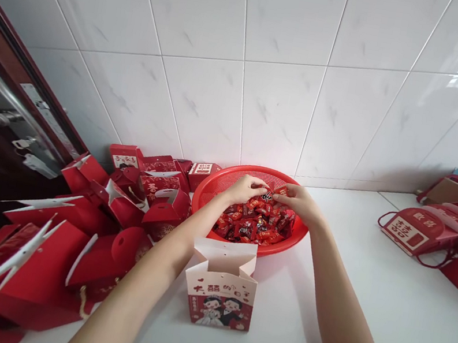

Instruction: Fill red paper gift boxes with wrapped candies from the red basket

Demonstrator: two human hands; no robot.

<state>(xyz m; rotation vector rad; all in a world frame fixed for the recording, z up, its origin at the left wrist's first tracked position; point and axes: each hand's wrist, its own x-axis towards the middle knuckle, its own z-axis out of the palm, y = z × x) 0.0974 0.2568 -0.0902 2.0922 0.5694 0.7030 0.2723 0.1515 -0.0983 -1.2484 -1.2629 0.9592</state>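
The left hand (247, 192) and the right hand (300, 205) are positioned over the red plastic basket (228, 176), fingertips facing each other above the pile of wrapped candies (253, 224). The right thumb and fingers pinch a red-wrapped candy (282, 191), located directly between their tips. The left thumb and fingers are drawn nearly together; a dark-wrapped candy (267, 197) lies at their tips, between the two hands. Whether the left fingertips grip it cannot be told. The open gift box (219, 290) stands upright in front of the basket, between the forearms, mouth upward, on the white tabletop (287, 322). Red boxes (48, 276) stand grouped left of the basket.
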